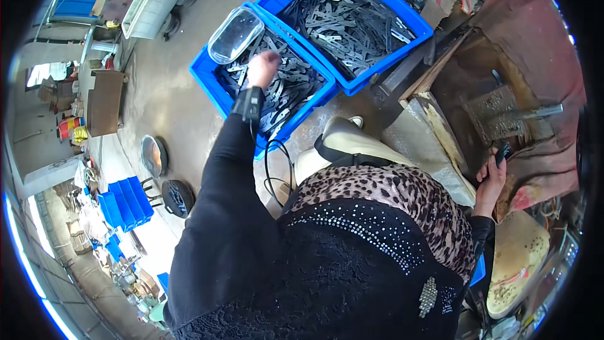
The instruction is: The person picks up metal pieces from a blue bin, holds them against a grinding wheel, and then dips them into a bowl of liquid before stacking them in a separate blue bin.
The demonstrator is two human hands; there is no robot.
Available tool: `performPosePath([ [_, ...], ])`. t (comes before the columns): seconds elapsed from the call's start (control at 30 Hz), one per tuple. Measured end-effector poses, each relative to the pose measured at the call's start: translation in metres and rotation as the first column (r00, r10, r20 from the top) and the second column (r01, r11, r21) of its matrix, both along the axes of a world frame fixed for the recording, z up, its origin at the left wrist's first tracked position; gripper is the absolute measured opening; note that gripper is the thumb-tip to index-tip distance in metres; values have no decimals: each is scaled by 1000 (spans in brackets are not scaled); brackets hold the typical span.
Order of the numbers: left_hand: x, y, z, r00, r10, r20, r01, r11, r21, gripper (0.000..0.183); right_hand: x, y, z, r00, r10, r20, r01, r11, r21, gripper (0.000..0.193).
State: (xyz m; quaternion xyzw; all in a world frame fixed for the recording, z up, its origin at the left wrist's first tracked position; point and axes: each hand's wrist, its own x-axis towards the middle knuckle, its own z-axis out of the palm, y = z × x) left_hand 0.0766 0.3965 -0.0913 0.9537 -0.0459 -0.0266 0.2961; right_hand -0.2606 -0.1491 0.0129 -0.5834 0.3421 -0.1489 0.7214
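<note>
My left hand [263, 69] is over the left blue crate [207, 85], its fingers curled; anything inside them is hidden. Below it lie many flat metal strips [283, 91], dark and silvery. A clear plastic tub [236, 34] sits at the crate's far left corner, just beyond the hand. Off to the right, my right hand [492, 182] grips a small dark piece [502, 153], its exact kind unclear. This hand is beside a brown, grimy machine well with a metal block [494, 113] and a short rod [542, 111].
A second blue crate [418, 36] full of similar strips adjoins the first. Red-brown cloth [535, 31] drapes around the machine at right. A metal bowl [153, 156] and a black pan-like container [178, 198] stand on the floor at left, near blue bins [126, 204]. A black cable [267, 176] hangs by my left arm.
</note>
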Motion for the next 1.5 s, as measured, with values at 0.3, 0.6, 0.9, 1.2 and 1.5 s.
performPosePath([
  [0.3,-48,-2,-19,905,-346,247,221,879,422,19,-1,-3,-2,999,51,-9,-51,999,-9,34],
  [0.6,-52,-14,-17,898,-432,87,305,753,583,13,-2,-6,-7,998,62,23,-62,998,-7,32],
  [0.9,-26,-16,-3,963,171,206,-53,875,-481,16,-2,-4,-5,999,46,18,-46,999,2,30],
  [1.2,-4,-55,77,731,-87,-677,-673,71,-736,21,3,5,1,999,19,34,-20,999,27,28],
  [1.5,-55,-278,169,737,-541,-405,-224,369,-902,28,4,10,1,994,-102,31,100,992,73,23],
])
